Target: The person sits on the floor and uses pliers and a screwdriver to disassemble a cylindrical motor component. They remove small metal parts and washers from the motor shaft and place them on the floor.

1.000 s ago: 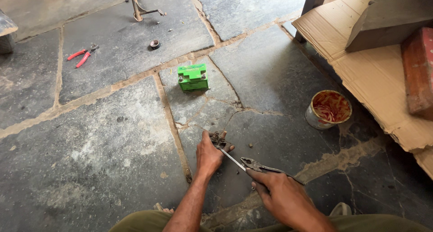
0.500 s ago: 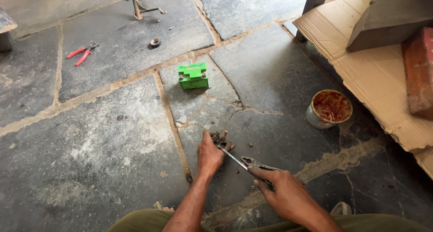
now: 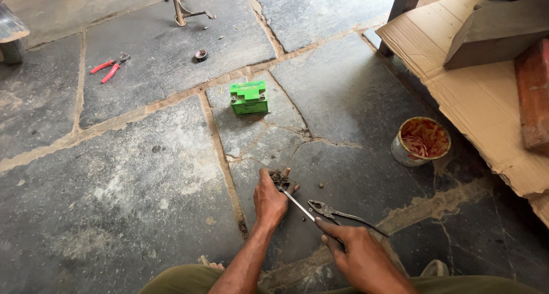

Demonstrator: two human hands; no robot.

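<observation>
Gripping small rusty metal part [image 3: 281,178], left hand [image 3: 269,199], dark pliers [image 3: 334,213] under right hand [image 3: 357,257]

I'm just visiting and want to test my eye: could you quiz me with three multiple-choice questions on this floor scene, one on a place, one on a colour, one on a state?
1. Where do the red-handled pliers lie?
A far left on the floor
B on the cardboard
C in the tin

2. What colour is the small box-shaped block?
A blue
B green
C white

3. What is the left hand doing?
A hanging free
B pressing a small metal part to the floor
C holding the tin

Answers: 1 A, they lie on a far-left slab; 2 B, bright green; 3 B, fingers on the part.
</observation>
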